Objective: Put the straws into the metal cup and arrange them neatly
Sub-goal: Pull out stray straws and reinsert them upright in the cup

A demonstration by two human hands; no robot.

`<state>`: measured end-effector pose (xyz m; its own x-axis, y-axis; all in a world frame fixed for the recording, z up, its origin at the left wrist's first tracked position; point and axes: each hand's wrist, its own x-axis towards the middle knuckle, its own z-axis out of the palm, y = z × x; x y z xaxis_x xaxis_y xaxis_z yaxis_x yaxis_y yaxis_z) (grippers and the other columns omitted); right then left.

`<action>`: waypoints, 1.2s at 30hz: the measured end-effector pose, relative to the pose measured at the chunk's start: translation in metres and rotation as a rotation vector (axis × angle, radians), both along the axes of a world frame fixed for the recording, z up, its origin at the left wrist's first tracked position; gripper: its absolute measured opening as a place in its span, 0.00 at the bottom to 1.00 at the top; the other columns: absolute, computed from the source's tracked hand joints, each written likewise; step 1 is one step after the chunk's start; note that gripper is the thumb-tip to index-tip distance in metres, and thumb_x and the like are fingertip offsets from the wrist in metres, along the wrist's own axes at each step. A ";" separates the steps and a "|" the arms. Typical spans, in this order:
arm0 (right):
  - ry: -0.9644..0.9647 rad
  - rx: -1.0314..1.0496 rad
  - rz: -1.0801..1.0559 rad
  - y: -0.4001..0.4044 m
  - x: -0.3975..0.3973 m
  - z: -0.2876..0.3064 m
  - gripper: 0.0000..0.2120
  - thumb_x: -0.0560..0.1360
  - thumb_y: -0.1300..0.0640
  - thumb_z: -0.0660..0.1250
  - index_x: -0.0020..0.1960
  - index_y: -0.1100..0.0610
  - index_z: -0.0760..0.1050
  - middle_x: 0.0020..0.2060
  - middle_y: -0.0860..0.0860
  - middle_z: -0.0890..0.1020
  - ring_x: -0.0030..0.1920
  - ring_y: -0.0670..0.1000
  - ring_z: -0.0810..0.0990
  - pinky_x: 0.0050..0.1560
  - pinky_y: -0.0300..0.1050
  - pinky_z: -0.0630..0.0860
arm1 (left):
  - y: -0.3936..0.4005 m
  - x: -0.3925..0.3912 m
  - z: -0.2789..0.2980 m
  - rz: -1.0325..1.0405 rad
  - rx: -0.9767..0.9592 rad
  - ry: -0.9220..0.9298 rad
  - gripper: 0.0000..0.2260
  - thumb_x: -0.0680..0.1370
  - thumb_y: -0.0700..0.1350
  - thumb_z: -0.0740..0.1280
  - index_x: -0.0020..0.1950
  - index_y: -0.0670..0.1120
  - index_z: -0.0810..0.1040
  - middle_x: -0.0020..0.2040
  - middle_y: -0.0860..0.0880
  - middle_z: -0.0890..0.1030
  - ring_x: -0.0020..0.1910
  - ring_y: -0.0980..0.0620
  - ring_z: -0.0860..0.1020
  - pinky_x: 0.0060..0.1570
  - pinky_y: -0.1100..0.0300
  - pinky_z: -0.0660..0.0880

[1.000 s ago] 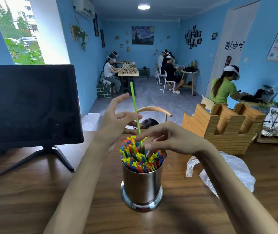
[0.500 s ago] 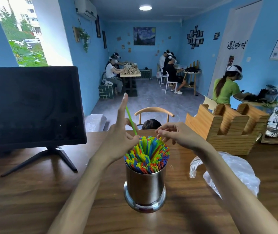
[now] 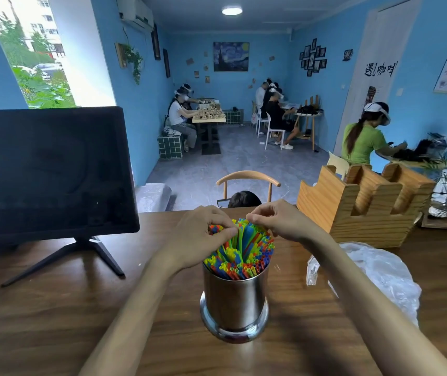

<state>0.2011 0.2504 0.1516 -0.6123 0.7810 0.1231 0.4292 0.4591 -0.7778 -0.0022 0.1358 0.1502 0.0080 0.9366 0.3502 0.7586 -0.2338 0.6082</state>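
One metal cup [image 3: 234, 299], crammed with straws [image 3: 240, 251] too many to count. Two hands: left [image 3: 199, 240], right [image 3: 279, 221]. One monitor [image 3: 48, 169], one wooden holder [image 3: 363, 202], one plastic bag [image 3: 374, 272].

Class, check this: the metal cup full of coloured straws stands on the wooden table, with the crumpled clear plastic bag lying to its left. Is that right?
Not quite. The head view shows the plastic bag lying to the right of the metal cup, not the left. The rest holds: the straws fill the cup on the wooden table.
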 end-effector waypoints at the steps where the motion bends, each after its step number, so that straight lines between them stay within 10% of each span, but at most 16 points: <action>1: 0.009 -0.013 -0.017 0.001 0.000 0.000 0.12 0.81 0.49 0.68 0.47 0.56 0.85 0.35 0.46 0.83 0.30 0.37 0.78 0.32 0.32 0.72 | 0.000 0.000 0.001 -0.001 -0.018 0.001 0.03 0.78 0.52 0.72 0.48 0.59 0.86 0.50 0.62 0.81 0.55 0.63 0.76 0.58 0.56 0.74; 25: 0.212 -0.317 -0.023 0.006 0.014 0.001 0.12 0.76 0.53 0.73 0.49 0.63 0.86 0.42 0.57 0.87 0.41 0.50 0.84 0.42 0.39 0.80 | 0.000 -0.005 -0.001 0.002 -0.059 -0.068 0.06 0.80 0.53 0.69 0.53 0.64 0.84 0.52 0.64 0.81 0.54 0.62 0.77 0.55 0.58 0.77; 30: 0.376 -0.030 -0.239 -0.006 0.012 0.033 0.11 0.78 0.50 0.71 0.45 0.57 0.86 0.33 0.51 0.82 0.32 0.45 0.73 0.33 0.36 0.69 | -0.003 -0.002 0.001 0.047 0.006 -0.158 0.07 0.79 0.53 0.71 0.54 0.66 0.83 0.52 0.61 0.79 0.51 0.63 0.75 0.46 0.71 0.70; 36: 0.786 0.205 -0.185 -0.052 0.006 0.094 0.09 0.82 0.55 0.66 0.48 0.58 0.80 0.29 0.50 0.80 0.24 0.45 0.71 0.26 0.35 0.68 | -0.014 0.019 0.029 0.025 0.058 -0.556 0.13 0.80 0.51 0.68 0.42 0.48 0.88 0.30 0.54 0.80 0.31 0.59 0.77 0.39 0.67 0.73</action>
